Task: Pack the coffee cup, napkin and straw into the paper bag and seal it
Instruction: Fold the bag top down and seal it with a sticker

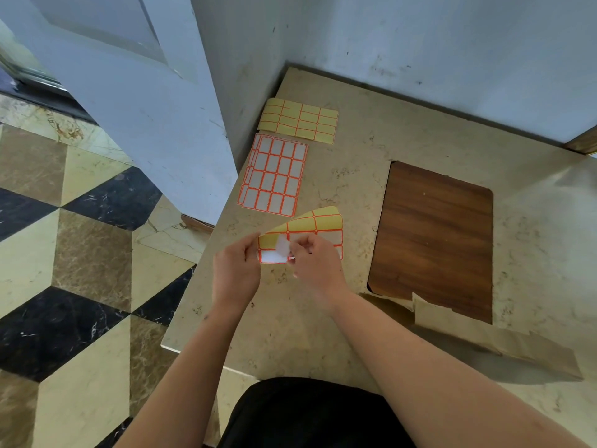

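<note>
tabletop (403, 130) first. paper bag (497, 337) lies flat at its near right edge, beside the wood board (436, 237): light, floppy, creases easily, so i'd take it by the mouth edge. cup, napkin and straw not in view. my left hand (237, 270) pinches the bent label sheet (316, 223). my right hand (315, 263) is peeling a sticker (283, 245) by its corner: thin, tacky, curls.
</note>
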